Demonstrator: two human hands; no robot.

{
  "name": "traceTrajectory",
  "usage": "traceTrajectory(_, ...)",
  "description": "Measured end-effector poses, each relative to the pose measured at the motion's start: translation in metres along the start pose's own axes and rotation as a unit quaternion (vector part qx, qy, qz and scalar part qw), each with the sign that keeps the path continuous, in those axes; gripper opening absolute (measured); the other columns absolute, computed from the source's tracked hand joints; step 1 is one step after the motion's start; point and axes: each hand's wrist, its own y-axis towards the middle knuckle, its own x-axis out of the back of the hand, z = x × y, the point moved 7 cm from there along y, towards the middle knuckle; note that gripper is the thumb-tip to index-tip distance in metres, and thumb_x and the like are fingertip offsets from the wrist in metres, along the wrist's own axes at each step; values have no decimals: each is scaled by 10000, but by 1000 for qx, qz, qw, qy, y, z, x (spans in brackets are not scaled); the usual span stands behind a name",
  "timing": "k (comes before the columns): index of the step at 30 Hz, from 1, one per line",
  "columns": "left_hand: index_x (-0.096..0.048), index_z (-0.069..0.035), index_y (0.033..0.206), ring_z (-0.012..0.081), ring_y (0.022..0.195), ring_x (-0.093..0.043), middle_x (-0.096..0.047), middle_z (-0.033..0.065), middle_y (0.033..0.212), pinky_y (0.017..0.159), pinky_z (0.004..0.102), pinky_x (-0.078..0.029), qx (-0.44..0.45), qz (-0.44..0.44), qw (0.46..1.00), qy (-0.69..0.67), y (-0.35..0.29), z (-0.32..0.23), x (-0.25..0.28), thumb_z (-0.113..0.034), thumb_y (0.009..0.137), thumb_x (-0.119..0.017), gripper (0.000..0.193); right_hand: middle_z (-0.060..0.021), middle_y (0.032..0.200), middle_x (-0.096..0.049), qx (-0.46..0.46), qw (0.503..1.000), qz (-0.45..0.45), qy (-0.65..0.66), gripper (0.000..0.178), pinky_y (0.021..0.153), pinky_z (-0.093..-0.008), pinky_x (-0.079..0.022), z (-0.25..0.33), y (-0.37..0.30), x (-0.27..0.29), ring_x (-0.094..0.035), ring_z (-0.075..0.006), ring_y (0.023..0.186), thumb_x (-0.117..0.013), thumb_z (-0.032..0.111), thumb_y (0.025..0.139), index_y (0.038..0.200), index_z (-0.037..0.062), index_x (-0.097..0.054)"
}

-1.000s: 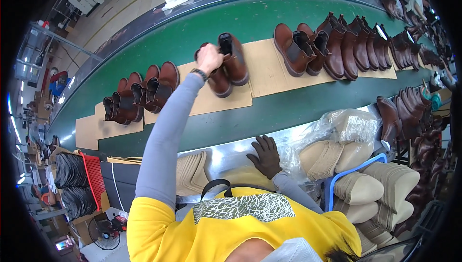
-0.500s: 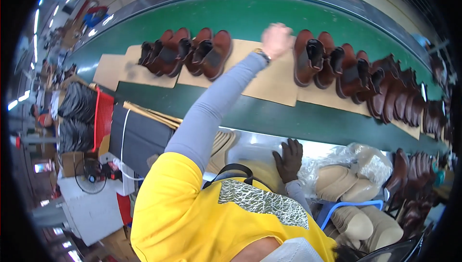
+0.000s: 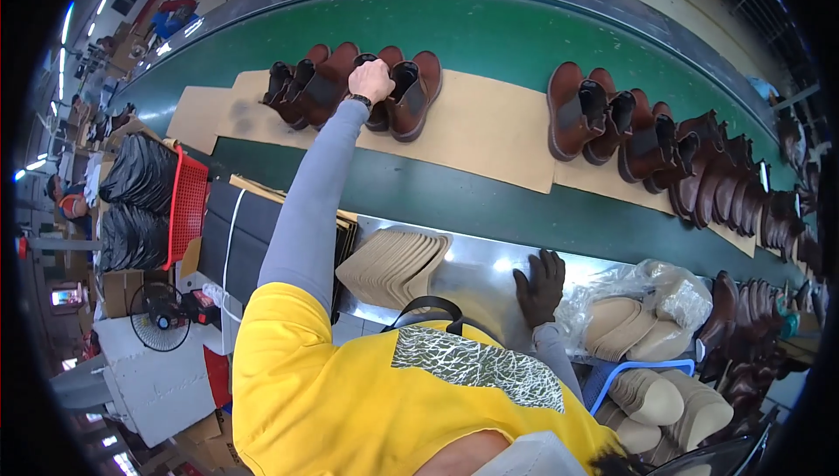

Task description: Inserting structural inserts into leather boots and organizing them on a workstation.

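Note:
My bare left hand (image 3: 371,81) is over the left group of brown ankle boots, its fingers closed at the top of one boot (image 3: 378,118). Its fingertips are partly hidden behind the knuckles. Beside it stands another brown boot (image 3: 414,96) with a dark elastic side. More boots (image 3: 319,83) of the same kind stand left of the hand. In a dark glove, my right hand (image 3: 540,288) rests flat on the metal tabletop (image 3: 485,271), fingers stretched out, holding nothing.
Cardboard sheets (image 3: 498,131) lie under the boots on a green conveyor belt (image 3: 489,30). More brown boots (image 3: 577,113) line its right side. Close to me are stacked beige insoles (image 3: 393,266), plastic-wrapped insoles (image 3: 616,323), a blue basket (image 3: 599,389) and a red basket (image 3: 187,205).
My left hand has swung left from beside the right-hand boots to the left group and closed at a boot there. The gloved right hand stays on the tabletop.

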Motion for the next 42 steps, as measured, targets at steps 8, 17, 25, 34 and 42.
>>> traceTrajectory(8,-715,-51,743,333,767,-691,-683,195,764,705,423,-563,-117,-33,986,-114,-8,-148,-10,-189,677,-712,153,-146,1255,-542,-1,1000,-10,-18,448,1034,-496,-346,-2,-1,0,-442,-378,1219,-740,312,766,1122,85,-590)
traceTrajectory(17,-694,-20,735,409,768,-658,-653,251,771,703,487,-539,-166,-77,954,-236,-4,-187,47,-232,781,-597,238,-181,1241,-534,22,999,-39,-8,429,1002,-484,-380,2,1,2,-469,-392,1178,-742,236,762,1118,54,-586)
traceTrajectory(25,-703,-45,931,350,934,-646,-664,189,1008,819,449,-526,110,-105,986,69,27,158,74,-269,764,-646,286,-213,1275,-504,-16,999,11,-49,418,1026,-495,-357,15,3,1,-436,-413,1210,-683,221,805,1156,30,-562)
traceTrajectory(34,-721,-121,974,303,980,-663,-701,138,1001,869,446,-500,158,49,986,18,20,242,19,-254,734,-665,280,-203,1319,-484,-19,996,27,-85,448,1053,-496,-331,16,8,-3,-402,-413,1250,-659,259,825,1192,29,-543)
traceTrajectory(42,-724,-80,926,322,900,-684,-702,159,961,807,422,-535,81,-22,991,103,26,150,47,-203,761,-610,236,-197,1317,-488,-27,996,15,-81,459,1043,-484,-347,14,5,1,-417,-398,1240,-675,265,812,1190,35,-553)
